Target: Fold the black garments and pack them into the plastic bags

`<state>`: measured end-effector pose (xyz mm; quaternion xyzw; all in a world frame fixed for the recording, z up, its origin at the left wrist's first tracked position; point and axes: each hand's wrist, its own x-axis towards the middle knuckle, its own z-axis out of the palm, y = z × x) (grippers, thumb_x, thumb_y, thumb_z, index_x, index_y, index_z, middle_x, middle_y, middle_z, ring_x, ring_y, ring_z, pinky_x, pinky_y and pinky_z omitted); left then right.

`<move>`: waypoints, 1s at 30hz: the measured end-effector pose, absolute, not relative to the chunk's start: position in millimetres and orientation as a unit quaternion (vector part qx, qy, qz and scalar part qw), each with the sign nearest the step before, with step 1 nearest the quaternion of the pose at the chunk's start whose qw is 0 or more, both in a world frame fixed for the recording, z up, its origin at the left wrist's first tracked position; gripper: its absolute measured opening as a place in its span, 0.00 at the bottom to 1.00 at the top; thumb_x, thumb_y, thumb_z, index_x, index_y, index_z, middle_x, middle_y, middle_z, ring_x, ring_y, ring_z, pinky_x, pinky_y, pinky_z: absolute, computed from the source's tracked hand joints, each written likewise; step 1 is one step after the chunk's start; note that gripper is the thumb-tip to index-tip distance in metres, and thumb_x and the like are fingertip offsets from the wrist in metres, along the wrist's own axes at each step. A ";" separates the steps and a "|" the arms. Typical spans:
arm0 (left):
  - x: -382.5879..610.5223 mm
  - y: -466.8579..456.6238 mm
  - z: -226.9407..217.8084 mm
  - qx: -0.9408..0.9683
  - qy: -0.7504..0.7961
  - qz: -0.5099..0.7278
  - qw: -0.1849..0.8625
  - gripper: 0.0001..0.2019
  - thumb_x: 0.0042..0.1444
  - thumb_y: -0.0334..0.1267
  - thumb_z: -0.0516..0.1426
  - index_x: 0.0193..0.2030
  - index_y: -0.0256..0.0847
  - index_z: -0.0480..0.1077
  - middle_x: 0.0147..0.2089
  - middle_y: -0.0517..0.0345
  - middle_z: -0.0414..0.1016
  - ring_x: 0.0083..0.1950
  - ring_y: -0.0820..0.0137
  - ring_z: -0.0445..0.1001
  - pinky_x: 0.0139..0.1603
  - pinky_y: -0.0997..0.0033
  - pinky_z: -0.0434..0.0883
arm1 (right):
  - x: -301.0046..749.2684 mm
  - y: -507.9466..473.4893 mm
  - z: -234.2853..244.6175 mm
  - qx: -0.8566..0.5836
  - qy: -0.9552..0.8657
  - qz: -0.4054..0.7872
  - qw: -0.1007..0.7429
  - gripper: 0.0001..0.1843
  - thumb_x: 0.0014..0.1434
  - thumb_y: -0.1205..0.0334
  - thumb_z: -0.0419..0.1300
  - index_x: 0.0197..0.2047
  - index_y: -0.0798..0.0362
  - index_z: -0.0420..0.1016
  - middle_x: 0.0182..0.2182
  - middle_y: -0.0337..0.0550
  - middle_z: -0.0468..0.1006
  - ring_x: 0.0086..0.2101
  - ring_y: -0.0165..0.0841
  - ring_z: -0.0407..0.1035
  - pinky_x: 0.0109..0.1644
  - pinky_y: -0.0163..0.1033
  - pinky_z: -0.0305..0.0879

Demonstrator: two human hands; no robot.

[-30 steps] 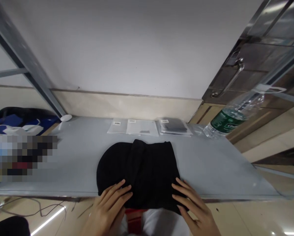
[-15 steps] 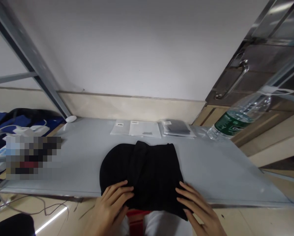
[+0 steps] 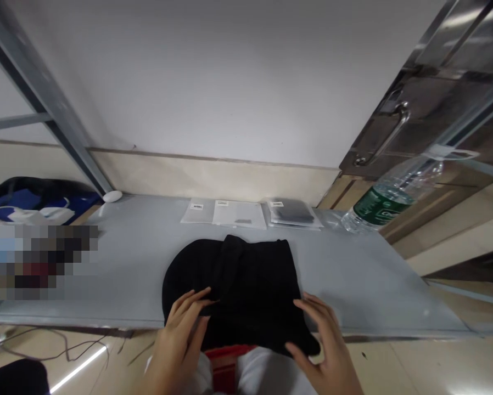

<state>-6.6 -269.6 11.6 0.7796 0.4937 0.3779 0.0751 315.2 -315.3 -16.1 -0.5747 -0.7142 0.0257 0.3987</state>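
A black cloth piece (image 3: 250, 274), rounded on its left and straight along its right edge, lies on the grey tabletop and hangs over the front edge. A raised fold runs down its middle. My left hand (image 3: 180, 329) rests at its lower left, fingers stretched and thumb apart. At the lower right corner is my right hand (image 3: 324, 340), thumb and fingers spread around the cloth's edge without closing on it. Whether the left fingertips press into the fabric is hard to tell.
Flat clear packets (image 3: 240, 214) and a packet with dark contents (image 3: 293, 212) lie along the wall. A large water bottle (image 3: 382, 203) stands at the right. White cables and plugs (image 3: 36, 215) are at the left. Metal posts (image 3: 44, 104) frame the table (image 3: 118, 263).
Both hands have shifted on the cloth, and my right thumb has spread away from its fingers. The cloth's lower right corner now bunches up. The whole view has moved slightly.
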 end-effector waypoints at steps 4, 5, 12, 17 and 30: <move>-3.3 -266.9 11.5 0.767 0.506 0.381 0.099 0.13 0.74 0.38 0.53 0.55 0.48 0.78 0.58 0.52 0.85 0.66 0.56 0.79 0.58 0.54 0.84 | 311.6 -307.5 -16.5 -0.516 -0.777 -0.031 0.360 0.27 0.63 0.55 0.68 0.64 0.49 0.75 0.58 0.55 0.80 0.62 0.57 0.72 0.63 0.65 0.75; -3.2 -266.7 11.5 0.767 0.508 0.378 0.103 0.13 0.74 0.38 0.53 0.56 0.49 0.78 0.58 0.53 0.85 0.66 0.57 0.79 0.57 0.55 0.85 | 313.0 -306.6 -16.4 -0.500 -0.780 -0.038 0.375 0.21 0.64 0.61 0.66 0.60 0.48 0.78 0.56 0.53 0.81 0.61 0.55 0.74 0.62 0.64 0.75; -6.6 -267.4 3.6 0.751 0.529 0.371 0.134 0.14 0.74 0.41 0.53 0.58 0.51 0.78 0.61 0.55 0.84 0.68 0.57 0.78 0.50 0.63 0.86 | 329.9 -314.4 -17.7 -0.539 -0.670 0.072 0.505 0.13 0.68 0.70 0.59 0.50 0.46 0.81 0.49 0.47 0.87 0.52 0.43 0.82 0.55 0.46 0.82; -0.8 -267.9 6.9 0.726 0.529 0.382 0.218 0.16 0.75 0.44 0.53 0.62 0.49 0.77 0.63 0.51 0.82 0.69 0.55 0.77 0.39 0.73 0.86 | 331.5 -313.8 -20.5 -0.541 -0.629 0.143 0.540 0.11 0.71 0.66 0.58 0.50 0.46 0.80 0.50 0.47 0.87 0.54 0.43 0.82 0.56 0.44 0.81; 3.6 -252.7 23.9 0.750 0.491 0.400 0.193 0.11 0.72 0.38 0.56 0.54 0.47 0.78 0.50 0.55 0.87 0.48 0.63 0.88 0.47 0.70 0.84 | 312.0 -318.6 -32.4 -0.522 -0.697 0.043 0.490 0.17 0.70 0.71 0.57 0.56 0.46 0.79 0.53 0.49 0.85 0.59 0.45 0.78 0.62 0.54 0.79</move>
